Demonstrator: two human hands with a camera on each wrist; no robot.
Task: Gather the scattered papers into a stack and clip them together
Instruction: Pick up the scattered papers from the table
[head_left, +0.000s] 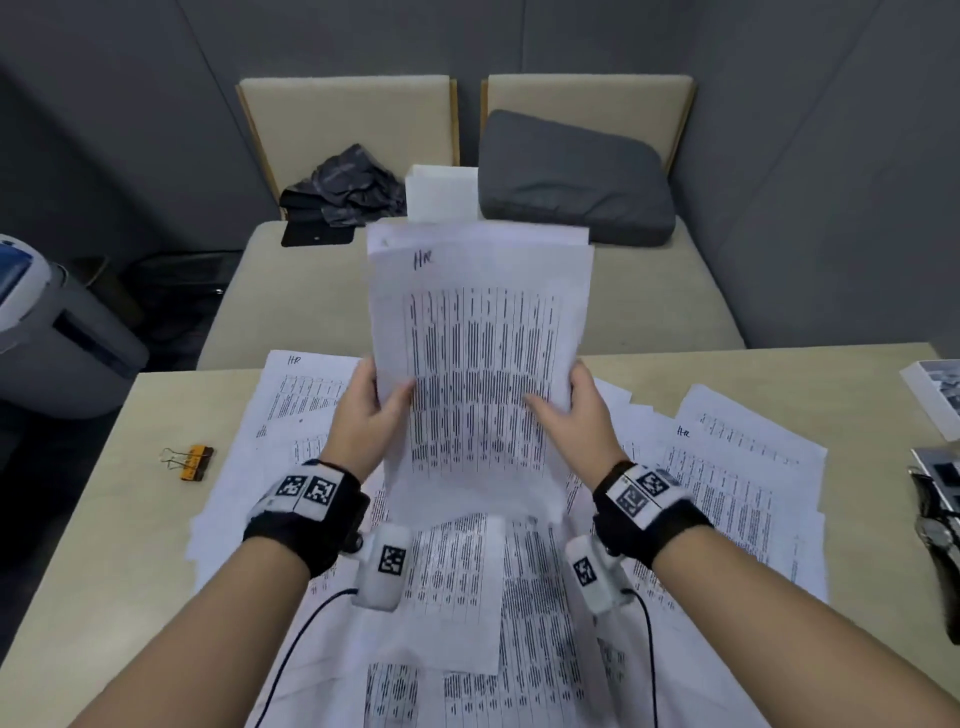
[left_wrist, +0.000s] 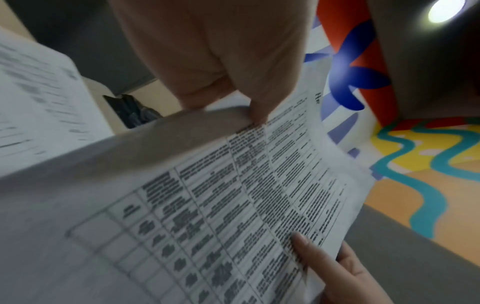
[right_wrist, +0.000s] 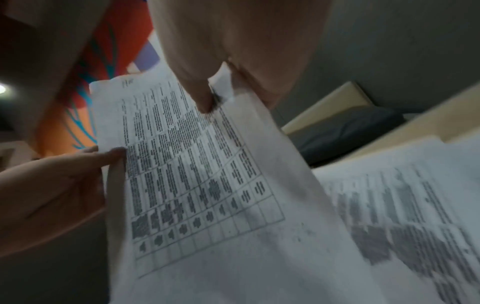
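Left hand (head_left: 363, 410) and right hand (head_left: 576, 410) each pinched a side edge of the raised papers (head_left: 478, 364); a binder clip (head_left: 189, 461) lay on the bench (head_left: 130, 519).

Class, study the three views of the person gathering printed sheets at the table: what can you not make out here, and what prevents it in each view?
- Held sheets, head view: how many there are; they overlap.
- Table text, both wrist views: unreadable, blurred.
- Left hand and right hand: fingers behind the paper.
- Binder clip, head view: too small for detail.
- Dark object, head view: cut off by the right edge.
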